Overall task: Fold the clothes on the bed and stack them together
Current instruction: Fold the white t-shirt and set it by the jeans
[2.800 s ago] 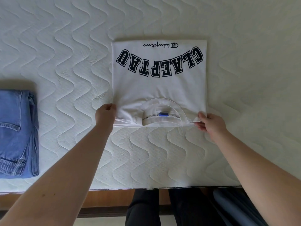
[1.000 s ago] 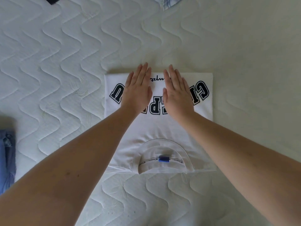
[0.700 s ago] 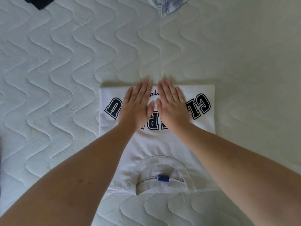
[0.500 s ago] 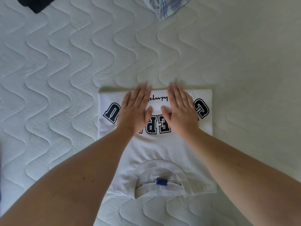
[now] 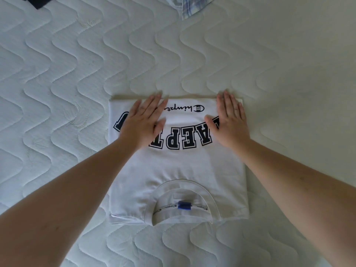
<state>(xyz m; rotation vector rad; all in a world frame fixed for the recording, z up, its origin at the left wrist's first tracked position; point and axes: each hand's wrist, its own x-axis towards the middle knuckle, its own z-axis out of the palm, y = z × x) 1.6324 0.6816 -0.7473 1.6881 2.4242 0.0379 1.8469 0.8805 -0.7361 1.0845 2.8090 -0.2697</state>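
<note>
the folded white cotton t-shirt with dark block lettering lies flat on the white quilted bed. my left hand and right hand press its far edge, fingers straight, holding nothing. beyond the t-shirt, at the frame's top, lie a plaid shirt and a dark navy cloth.

One folded T-shirt, two hands, two other garments.

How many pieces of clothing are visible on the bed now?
3: a folded white T-shirt in the middle under both hands, a dark garment at the top left edge, a plaid shirt at the top edge. Others may lie outside the view.
</note>
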